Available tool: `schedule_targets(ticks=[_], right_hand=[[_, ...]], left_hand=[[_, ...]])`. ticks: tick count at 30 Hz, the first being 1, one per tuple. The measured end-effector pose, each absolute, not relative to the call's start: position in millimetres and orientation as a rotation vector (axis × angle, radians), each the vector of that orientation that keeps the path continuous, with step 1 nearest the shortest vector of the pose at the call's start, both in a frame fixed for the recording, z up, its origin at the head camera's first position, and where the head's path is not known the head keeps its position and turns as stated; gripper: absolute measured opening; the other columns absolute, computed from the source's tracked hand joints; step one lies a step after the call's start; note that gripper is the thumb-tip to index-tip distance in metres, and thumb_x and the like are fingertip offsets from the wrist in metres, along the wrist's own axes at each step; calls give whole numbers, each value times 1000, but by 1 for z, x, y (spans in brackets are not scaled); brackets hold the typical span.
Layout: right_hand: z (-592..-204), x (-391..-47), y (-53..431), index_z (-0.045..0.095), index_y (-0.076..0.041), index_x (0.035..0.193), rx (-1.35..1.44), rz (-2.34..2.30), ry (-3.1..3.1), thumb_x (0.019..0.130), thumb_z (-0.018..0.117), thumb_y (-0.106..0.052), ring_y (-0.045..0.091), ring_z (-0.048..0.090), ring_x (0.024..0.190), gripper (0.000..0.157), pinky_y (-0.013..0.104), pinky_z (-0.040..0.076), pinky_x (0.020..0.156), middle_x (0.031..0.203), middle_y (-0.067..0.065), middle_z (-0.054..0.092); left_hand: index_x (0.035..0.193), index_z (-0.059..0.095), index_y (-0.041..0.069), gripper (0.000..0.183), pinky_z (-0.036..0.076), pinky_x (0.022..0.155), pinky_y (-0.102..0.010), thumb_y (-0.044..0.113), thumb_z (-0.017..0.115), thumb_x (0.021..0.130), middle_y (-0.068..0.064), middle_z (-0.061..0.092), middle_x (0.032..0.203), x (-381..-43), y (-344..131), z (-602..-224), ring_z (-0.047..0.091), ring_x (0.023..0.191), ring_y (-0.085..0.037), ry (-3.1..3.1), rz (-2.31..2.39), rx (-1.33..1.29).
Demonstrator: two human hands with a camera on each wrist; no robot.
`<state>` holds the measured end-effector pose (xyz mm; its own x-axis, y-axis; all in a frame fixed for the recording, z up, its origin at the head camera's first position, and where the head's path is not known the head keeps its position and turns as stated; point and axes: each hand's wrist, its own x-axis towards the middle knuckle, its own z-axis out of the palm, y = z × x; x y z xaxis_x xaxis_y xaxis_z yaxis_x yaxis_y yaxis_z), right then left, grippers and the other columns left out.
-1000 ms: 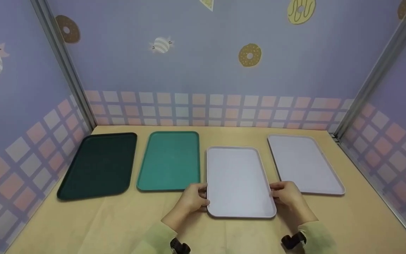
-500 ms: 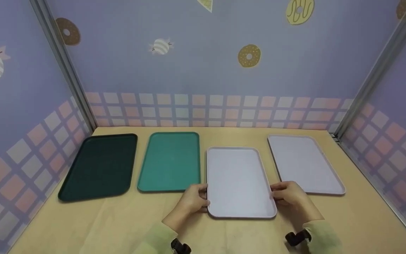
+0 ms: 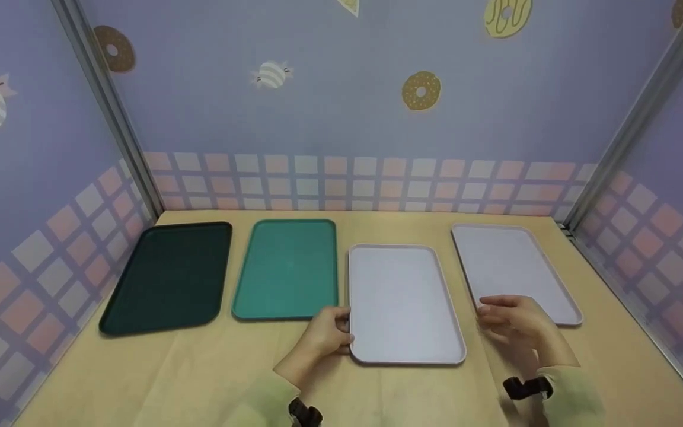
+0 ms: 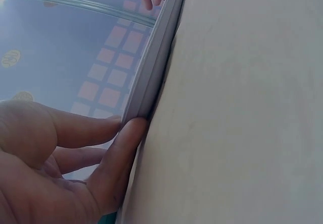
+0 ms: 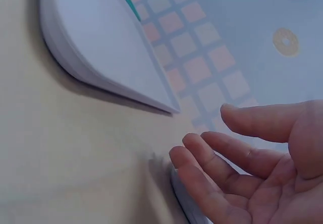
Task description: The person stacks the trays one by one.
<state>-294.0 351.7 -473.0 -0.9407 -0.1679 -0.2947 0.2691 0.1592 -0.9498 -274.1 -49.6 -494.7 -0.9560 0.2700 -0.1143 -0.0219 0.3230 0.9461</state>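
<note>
A pale lilac-white rectangular tray lies flat on the table in the middle of the head view. My left hand grips its left edge; in the left wrist view, the thumb and fingers pinch the tray's rim. To the right of this tray, my right hand is apart from it and holds nothing, its fingers loosely bent. Seen from the right wrist, a gap separates the hand from the tray. In the head view, the right hand overlaps the left edge of a second pale tray.
Left of the middle tray lies a teal-green tray, and a dark green tray is at far left. All rest on a tan table. Patterned walls close in the back and both sides.
My right hand has let go of the middle tray's right edge and moved right. The left hand keeps its grip, and the trays have not visibly moved.
</note>
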Motion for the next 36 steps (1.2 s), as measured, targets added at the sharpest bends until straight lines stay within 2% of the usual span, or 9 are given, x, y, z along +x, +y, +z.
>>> schedule_targets(ticks=[9,14,17,22,29,31,33,34,36], right_hand=[[-465,-290,393,52,5,146,183,-1921,2196,103,63,-20,3,71,99,51,23,60,88,108,-11,74],[-457,-286,416,72,-27,109,322,-2035,2173,101,68,-21,-2,70,94,11,21,60,85,96,-21,72],[-452,-287,432,71,-34,93,383,-2069,2175,101,68,-21,-4,69,88,16,21,61,80,91,-24,70],[-443,-295,457,69,-35,95,489,-2056,2175,99,69,-24,-6,64,88,11,19,59,78,91,-27,65],[-439,-304,478,67,-38,80,737,-2079,2133,97,72,-25,22,49,128,22,20,55,81,79,-28,61],[-443,-305,482,66,-38,78,790,-2117,2112,97,72,-25,28,37,146,23,25,52,94,87,-27,60],[-446,-308,483,69,-35,91,851,-2117,2123,97,71,-24,27,27,155,13,30,45,113,117,-10,69],[-448,-309,484,70,-32,104,866,-2104,2133,98,70,-24,27,19,159,11,33,38,121,136,1,64],[-453,-313,486,62,-23,136,883,-2046,2170,99,66,-23,32,11,160,36,39,24,130,166,15,33]], left_hand=[[149,43,-13,68,64,62,-34,-19,65,85,-25,70,104,-276,-49,-493,69,76,-17,2350,1663,189],[149,43,-12,69,64,63,-34,-19,66,85,-25,69,107,-276,-49,-494,69,80,-19,2350,1652,186],[149,42,-13,69,64,63,-34,-19,65,85,-25,69,106,-276,-49,-495,69,83,-19,2341,1659,192],[149,43,-13,69,64,62,-34,-19,65,84,-23,68,102,-276,-49,-495,67,80,-17,2340,1663,188],[149,42,-13,69,64,63,-34,-20,65,84,-24,68,103,-276,-49,-495,67,81,-17,2341,1664,208],[149,42,-14,70,64,63,-34,-21,65,83,-24,67,103,-276,-49,-495,66,82,-18,2335,1673,212],[148,42,-15,70,64,63,-35,-21,65,82,-25,67,104,-276,-49,-495,66,84,-19,2332,1679,215],[148,42,-15,70,65,63,-35,-21,65,82,-26,68,105,-276,-49,-495,67,86,-20,2331,1682,218],[148,42,-15,70,65,64,-35,-21,65,82,-26,68,107,-276,-49,-494,68,88,-21,2332,1681,211]])
